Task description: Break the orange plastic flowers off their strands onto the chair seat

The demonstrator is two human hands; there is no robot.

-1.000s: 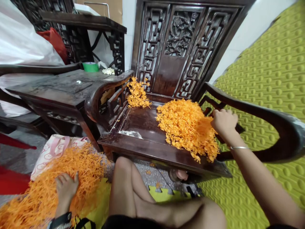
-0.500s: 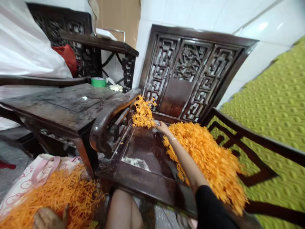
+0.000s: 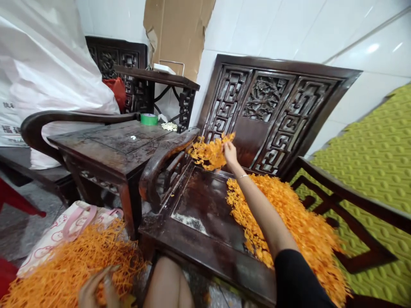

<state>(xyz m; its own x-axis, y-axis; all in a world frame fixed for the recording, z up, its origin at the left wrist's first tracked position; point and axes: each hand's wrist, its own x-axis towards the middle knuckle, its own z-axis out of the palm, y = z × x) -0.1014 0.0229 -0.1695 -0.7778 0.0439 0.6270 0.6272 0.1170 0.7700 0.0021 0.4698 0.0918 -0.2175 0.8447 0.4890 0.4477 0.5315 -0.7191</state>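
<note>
My right hand (image 3: 230, 153) reaches out over the dark wooden chair seat (image 3: 212, 201). Its fingers are closed on a bunch of orange strands (image 3: 207, 154) with frilly, petal-like ends, hanging near the left armrest. A big heap of similar orange bunches (image 3: 295, 209) covers the right side of the seat, beneath my forearm. At lower left, my left hand (image 3: 99, 291) rests over a loose pile of thin orange strands (image 3: 86, 252). Its fingers are bent and spread apart, with no held thing visible; the frame edge cuts off part of the hand.
A wooden side table (image 3: 112, 141) holds a green tape roll (image 3: 149, 119). A pink-handled bag (image 3: 73, 224) lies by the strand pile. White sacks (image 3: 58, 81) stand at left, a carved chair back (image 3: 266, 107) behind the seat, and a yellow-green bumpy sheet (image 3: 369, 149) at right.
The orange bunch in my right hand has shifted and hangs more loosely, spread leftward from the fingers. My left hand has moved over the strands, its fingers lifting apart. The camera view has tilted.
</note>
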